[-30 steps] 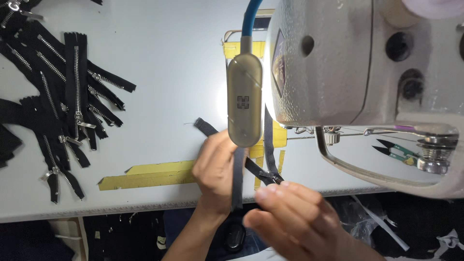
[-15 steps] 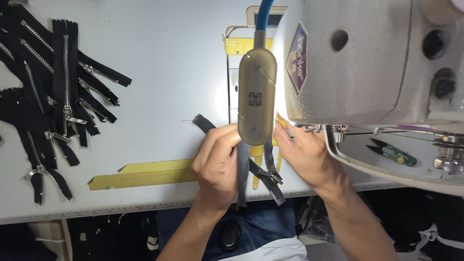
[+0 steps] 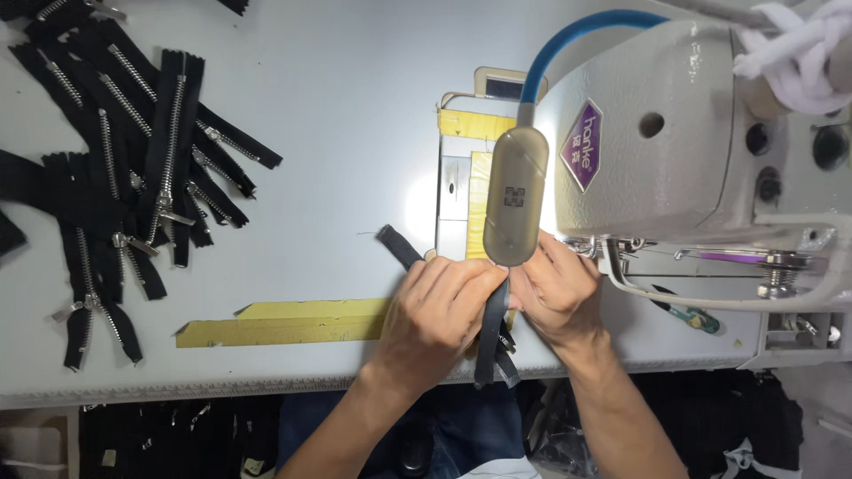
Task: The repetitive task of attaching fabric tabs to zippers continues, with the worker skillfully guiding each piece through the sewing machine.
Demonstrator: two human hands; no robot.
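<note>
- Head view: both hands meet at the near edge of the white surface (image 3: 311, 115), just below the lamp (image 3: 515, 197) on its blue neck.
- Left hand (image 3: 439, 306): fingers curled closed over a black zipper strip (image 3: 491, 333), pressing it to the surface.
- Right hand (image 3: 555, 288): closed on the same strip from the other side, just beside the left hand; fingertips hidden under the lamp.
- Zipper strip: one end angles out up-left of the left hand, the other hangs over the surface edge between the wrists.
- Sewing machine (image 3: 674, 142): cream body, directly above the right hand.
- Yellow tape strip (image 3: 284, 321): flat on the surface, running left from the left hand.
- Pile of black zippers (image 3: 133, 177): far left, well apart from the hands.
- Snips with green handle (image 3: 688, 315): on the surface, right of the right hand.
</note>
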